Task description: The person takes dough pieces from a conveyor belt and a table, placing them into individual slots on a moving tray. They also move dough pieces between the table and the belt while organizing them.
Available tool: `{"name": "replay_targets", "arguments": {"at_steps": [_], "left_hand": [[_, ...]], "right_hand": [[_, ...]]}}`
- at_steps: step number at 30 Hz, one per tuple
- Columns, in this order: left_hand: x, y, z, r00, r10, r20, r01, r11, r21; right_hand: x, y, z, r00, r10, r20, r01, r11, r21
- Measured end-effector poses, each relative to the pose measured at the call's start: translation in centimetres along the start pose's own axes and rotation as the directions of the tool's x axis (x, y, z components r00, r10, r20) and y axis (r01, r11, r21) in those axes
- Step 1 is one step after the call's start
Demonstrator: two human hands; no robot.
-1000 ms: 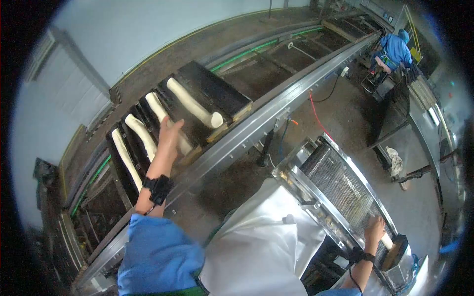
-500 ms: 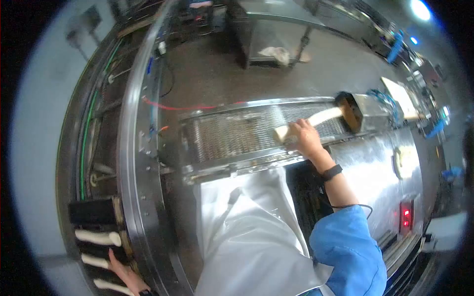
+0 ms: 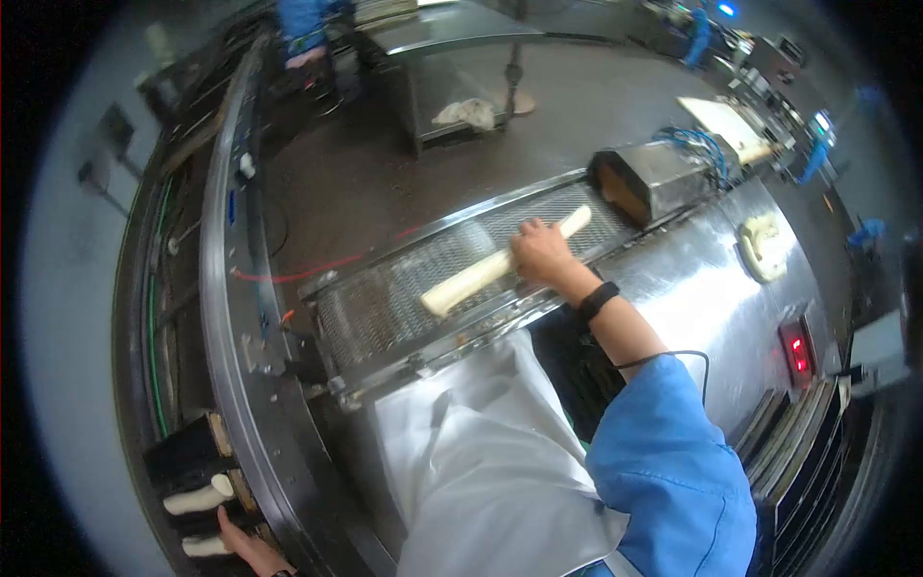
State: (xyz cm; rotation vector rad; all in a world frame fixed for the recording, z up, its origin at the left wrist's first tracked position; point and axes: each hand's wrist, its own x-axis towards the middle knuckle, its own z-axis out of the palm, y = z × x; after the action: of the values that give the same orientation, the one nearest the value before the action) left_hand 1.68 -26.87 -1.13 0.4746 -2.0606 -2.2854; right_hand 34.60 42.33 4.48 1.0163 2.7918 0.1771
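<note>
My right hand is closed around the middle of a long pale dough log lying on the wire-mesh conveyor. Both ends of the log stick out past my fingers. At the lower left, my left hand has a digit stretched out beside the end of a shorter dough piece; its other fingers are mostly hidden. Another dough piece lies just above it in a dark tray mould.
A metal hood covers the conveyor's far end. To the right, a dough lump rests on the steel surface, near a red digital display. A steel rail runs along the left. A person in blue is farther back.
My right hand and the dough log are now farther from the hood, with the log's far end out of its opening. The view has turned, and fewer dough pieces show at lower left.
</note>
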Motion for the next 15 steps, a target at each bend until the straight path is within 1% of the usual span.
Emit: {"name": "replay_targets", "arguments": {"at_steps": [1, 2, 3, 4, 5, 6, 7, 8, 9, 10, 11, 12, 13, 14, 15], "left_hand": [[1.0, -0.1, 0.9, 1.000, -0.014, 0.026, 0.014, 1.000, -0.007], [2.1, -0.3, 1.8, 0.999, -0.018, 0.047, 0.018, 1.000, 0.002], [3.1, -0.4, 3.2, 0.993, -0.070, 0.099, 0.073, 0.997, -0.019], [4.0, -0.2, 4.5, 0.990, -0.076, 0.120, 0.076, 0.997, 0.003], [4.9, 0.0, 6.0, 0.988, -0.066, 0.141, 0.060, 0.997, 0.046], [6.0, 0.4, 7.4, 0.986, -0.058, 0.158, 0.042, 0.994, 0.101], [7.1, 0.8, 9.1, 0.985, -0.040, 0.167, 0.011, 0.985, 0.171], [8.1, 1.3, 10.8, 0.986, -0.016, 0.166, -0.027, 0.967, 0.254], [9.0, 1.8, 12.5, 0.987, 0.038, 0.157, -0.092, 0.929, 0.357], [9.8, 2.4, 14.1, 0.982, 0.132, 0.132, -0.181, 0.855, 0.485], [10.1, 2.7, 15.8, 0.956, 0.272, 0.108, -0.279, 0.734, 0.619], [10.0, 3.1, 17.8, 0.898, 0.428, 0.104, -0.368, 0.598, 0.713], [9.7, 3.3, 19.8, 0.817, 0.559, 0.144, -0.459, 0.479, 0.748], [9.2, 3.0, 22.3, 0.741, 0.635, 0.219, -0.563, 0.410, 0.718], [8.8, 2.0, 25.4, 0.670, 0.663, 0.334, -0.691, 0.392, 0.608]], "right_hand": [[-0.3, -0.2, 1.1, 0.997, 0.012, -0.082, -0.015, 0.999, -0.031], [-1.2, -0.2, 0.3, 0.997, 0.052, -0.054, -0.044, 0.990, 0.133], [-2.5, -0.5, -0.8, 0.994, 0.073, -0.076, -0.057, 0.979, 0.198], [-3.7, -0.3, -1.6, 0.991, 0.092, -0.096, -0.064, 0.963, 0.261], [-4.2, 0.9, -0.7, 0.987, 0.126, -0.100, -0.096, 0.960, 0.263], [-4.8, 2.3, 0.5, 0.972, 0.115, -0.206, 0.012, 0.848, 0.530], [-5.5, 3.9, 1.8, 0.939, 0.135, -0.317, 0.152, 0.665, 0.732], [-7.1, 5.3, 0.9, 0.958, 0.227, -0.173, 0.054, 0.450, 0.891], [-9.0, 6.8, -0.2, 0.960, 0.268, -0.079, 0.036, 0.160, 0.986], [-11.0, 8.4, -1.0, 0.960, 0.279, 0.013, 0.029, -0.147, 0.989], [-13.0, 10.1, -1.3, 0.935, 0.354, 0.032, 0.072, -0.277, 0.958], [-15.0, 11.7, -1.8, 0.905, 0.422, 0.058, 0.127, -0.398, 0.909], [-17.2, 13.4, -2.4, 0.876, 0.478, 0.055, 0.179, -0.428, 0.886], [-19.3, 15.0, -3.1, 0.847, 0.529, 0.053, 0.229, -0.453, 0.862], [-21.4, 16.8, -3.2, 0.813, 0.580, 0.051, 0.253, -0.432, 0.866]]}}
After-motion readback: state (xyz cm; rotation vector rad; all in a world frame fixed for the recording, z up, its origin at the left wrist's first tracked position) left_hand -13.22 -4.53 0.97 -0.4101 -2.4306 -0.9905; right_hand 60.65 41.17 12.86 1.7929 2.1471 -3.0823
